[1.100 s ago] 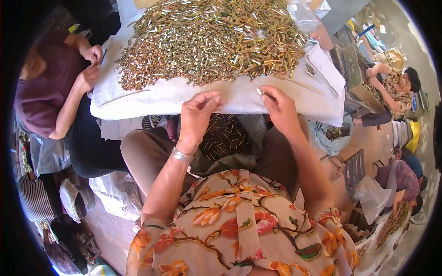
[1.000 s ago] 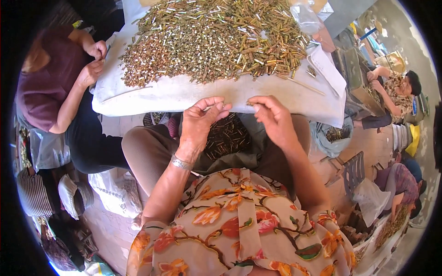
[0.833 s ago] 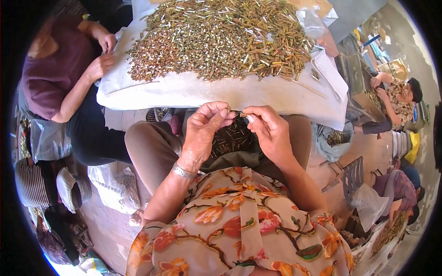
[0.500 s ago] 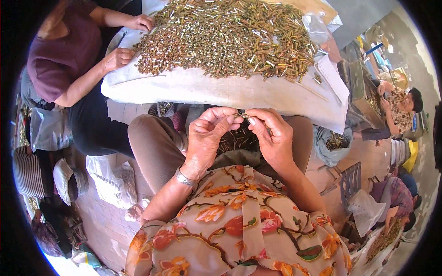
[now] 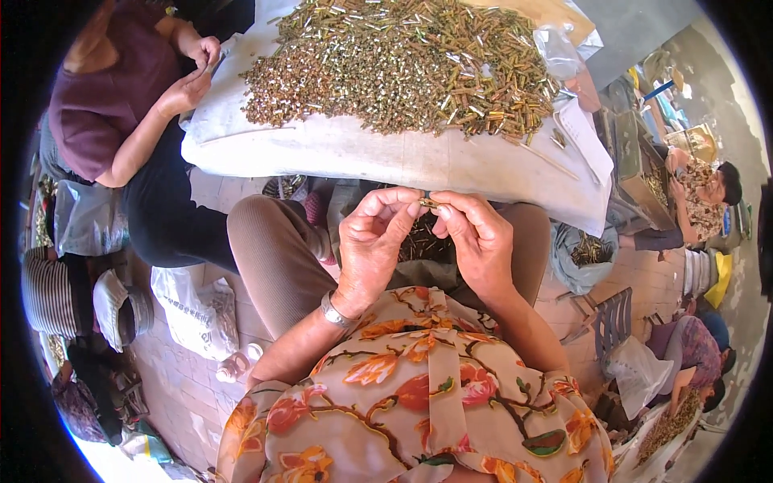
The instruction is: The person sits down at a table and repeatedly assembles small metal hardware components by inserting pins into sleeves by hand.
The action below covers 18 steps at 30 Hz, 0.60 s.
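Both my hands meet over my lap, just below the near edge of the covered table. My left hand [image 5: 372,245] is closed in a pinch on one end of a small brass-coloured metal piece [image 5: 427,202]. The other end sits between the thumb and forefinger of my right hand [image 5: 481,241], also closed. Fingertips hide most of the piece, so its exact kind cannot be made out. Below my hands, partly covered by them, lie many slim brass-coloured metal pieces [image 5: 425,241] in a dark container between my knees.
A large pile of small metal parts [image 5: 394,68] covers the pale cloth [image 5: 346,153] ahead. A co-worker [image 5: 109,97] sits at the left. A grey-blue bag of metal pieces [image 5: 590,251] stands at my right, a white plastic bag [image 5: 196,314] at my left. Other people work at the far right.
The co-worker at the left has lifted both hands off the pile's edge and brought them together. My hands stay pinched together, with the small metal piece slightly turned.
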### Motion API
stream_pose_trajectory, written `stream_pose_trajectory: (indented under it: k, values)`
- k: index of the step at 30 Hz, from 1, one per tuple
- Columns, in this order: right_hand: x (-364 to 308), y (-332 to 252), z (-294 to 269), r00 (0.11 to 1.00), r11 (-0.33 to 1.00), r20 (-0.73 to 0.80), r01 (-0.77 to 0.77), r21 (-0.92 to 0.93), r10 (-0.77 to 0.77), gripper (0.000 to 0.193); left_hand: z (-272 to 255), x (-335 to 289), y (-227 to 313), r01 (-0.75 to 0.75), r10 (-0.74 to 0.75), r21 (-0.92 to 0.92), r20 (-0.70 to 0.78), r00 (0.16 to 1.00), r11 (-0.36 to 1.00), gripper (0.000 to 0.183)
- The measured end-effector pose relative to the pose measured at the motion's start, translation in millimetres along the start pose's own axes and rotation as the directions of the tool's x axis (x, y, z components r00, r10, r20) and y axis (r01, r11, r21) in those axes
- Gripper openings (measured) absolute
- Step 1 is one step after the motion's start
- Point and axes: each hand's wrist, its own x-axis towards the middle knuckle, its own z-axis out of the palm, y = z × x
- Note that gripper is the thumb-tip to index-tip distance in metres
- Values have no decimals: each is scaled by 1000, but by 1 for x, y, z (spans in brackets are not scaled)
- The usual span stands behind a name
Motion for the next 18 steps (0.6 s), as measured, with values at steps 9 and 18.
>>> stream_pose_trajectory:
  k: [9, 18]
  values:
    - [4, 0, -2, 987, 985, 6, 158, -74, -158, 17, 1, 1, 2, -41, 41, 27, 19, 999, 999, 14]
    - [11, 0, -26, 848, 835, 489, -410, 367, 202, 20, -37, 25, 8, 471, -287, -172, 599, 748, 865, 12]
